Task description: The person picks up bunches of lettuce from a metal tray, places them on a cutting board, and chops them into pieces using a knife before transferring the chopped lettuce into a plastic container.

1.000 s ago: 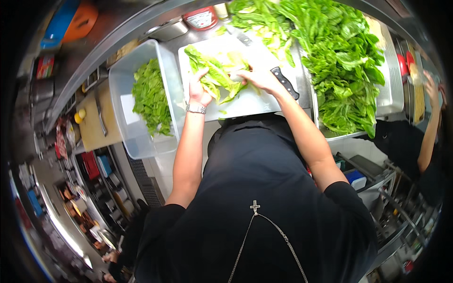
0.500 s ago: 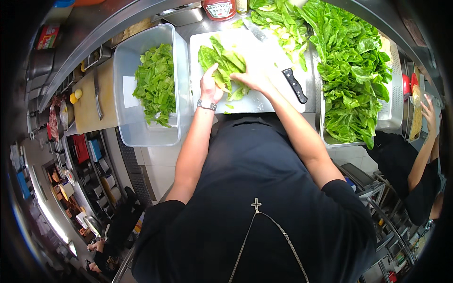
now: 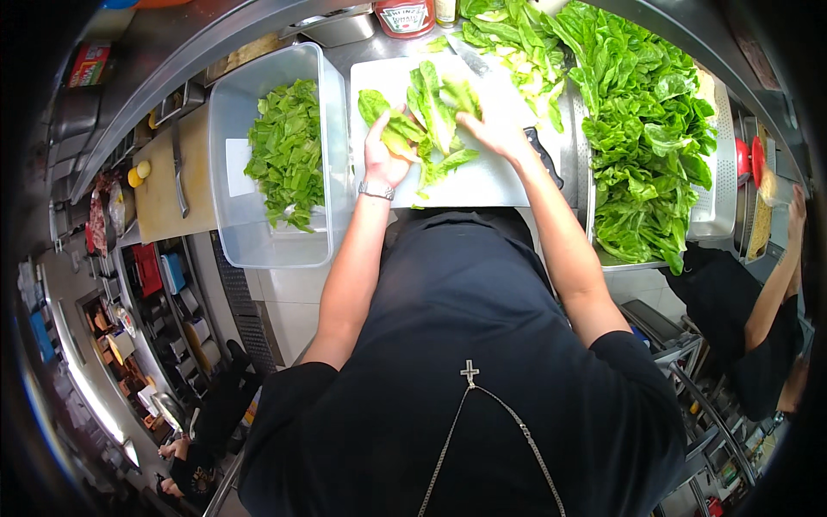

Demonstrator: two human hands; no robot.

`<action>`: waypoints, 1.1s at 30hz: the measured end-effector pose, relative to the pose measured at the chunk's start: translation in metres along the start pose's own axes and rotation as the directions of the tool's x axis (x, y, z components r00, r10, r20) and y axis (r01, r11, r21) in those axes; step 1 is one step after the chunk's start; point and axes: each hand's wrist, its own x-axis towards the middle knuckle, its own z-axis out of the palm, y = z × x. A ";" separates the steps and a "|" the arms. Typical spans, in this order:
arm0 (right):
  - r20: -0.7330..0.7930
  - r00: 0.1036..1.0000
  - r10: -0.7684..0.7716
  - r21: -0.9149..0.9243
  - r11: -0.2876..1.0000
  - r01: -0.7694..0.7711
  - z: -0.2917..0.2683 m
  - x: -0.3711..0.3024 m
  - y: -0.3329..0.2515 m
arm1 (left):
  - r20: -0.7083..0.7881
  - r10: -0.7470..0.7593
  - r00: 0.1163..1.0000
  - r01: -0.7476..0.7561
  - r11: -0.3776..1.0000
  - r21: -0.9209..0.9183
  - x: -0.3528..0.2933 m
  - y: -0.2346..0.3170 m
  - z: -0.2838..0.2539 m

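Note:
Green lettuce leaves (image 3: pixel 435 103) lie loosely over the white cutting board (image 3: pixel 379 79) in front of me. My left hand (image 3: pixel 385 162), with a metal watch at its wrist, is closed around some of these leaves at the board's left side. To the right of the pile, my right hand (image 3: pixel 500 136) has its fingers closed at a lettuce leaf (image 3: pixel 463 93) that is blurred by motion; the fingertips are partly hidden. A black-handled knife (image 3: pixel 544 159) lies on the board's right side, partly covered by my right wrist.
Left of the board stands a clear plastic tub (image 3: pixel 226 202) with cut lettuce (image 3: pixel 286 155). Whole lettuce leaves (image 3: pixel 642 146) heap in a metal tray at right; trimmed pieces (image 3: pixel 525 60) lie behind. A red-labelled container (image 3: pixel 405 17) stands at the back. Another person's arm (image 3: pixel 775 267) shows far right.
My right hand has moved right, away from my left, and now covers part of the knife. The lettuce bunch between my hands has spread apart into separate leaves.

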 end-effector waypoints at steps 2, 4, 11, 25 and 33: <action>0.160 0.987 -0.016 -0.135 0.990 0.038 -0.008 -0.006 -0.011 | 0.004 0.008 1.000 -0.008 0.992 0.125 0.005 0.001 -0.002; 0.243 0.965 -0.095 -0.293 0.941 0.166 -0.001 -0.011 -0.004 | 0.024 0.014 1.000 -0.020 0.964 0.267 0.013 0.003 -0.009; -0.079 0.989 0.124 -0.204 0.969 -0.138 -0.036 0.001 0.010 | -0.184 0.438 0.880 -0.331 0.843 0.424 0.019 0.006 0.001; -0.099 0.979 0.178 -0.350 0.915 -0.201 0.018 0.048 0.022 | -0.010 0.321 0.947 -0.304 0.906 0.296 0.036 0.017 0.028; 0.091 0.992 -0.090 -0.442 0.889 0.121 -0.003 0.018 -0.084 | 0.063 0.108 0.992 -0.125 0.897 0.423 0.019 -0.020 0.057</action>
